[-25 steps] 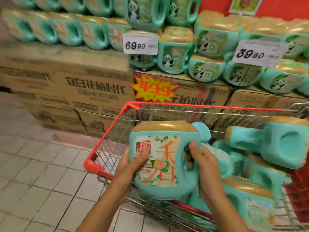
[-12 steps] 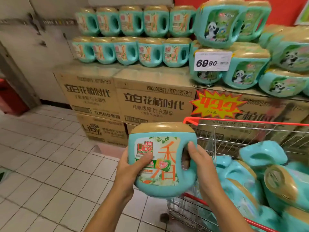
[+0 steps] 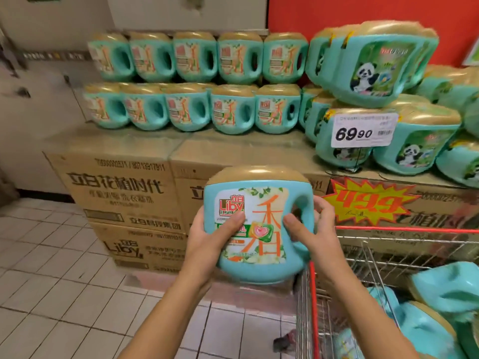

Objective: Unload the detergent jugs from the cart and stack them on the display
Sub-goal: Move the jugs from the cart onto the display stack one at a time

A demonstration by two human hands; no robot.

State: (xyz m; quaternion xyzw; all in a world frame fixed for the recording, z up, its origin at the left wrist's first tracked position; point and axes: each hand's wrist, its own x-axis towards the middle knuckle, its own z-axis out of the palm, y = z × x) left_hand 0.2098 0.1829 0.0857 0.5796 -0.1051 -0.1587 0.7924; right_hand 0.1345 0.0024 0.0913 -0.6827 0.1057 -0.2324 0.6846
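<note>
Centre frame: left hand and right hand are both gripping a jug, the right by its handle. Rigid plastic, likely heavy and slick; supporting the base is advisable.

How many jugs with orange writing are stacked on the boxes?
10. Five in the top row, five in the bottom row beneath, left of the panda jugs. More may hide behind.
</note>
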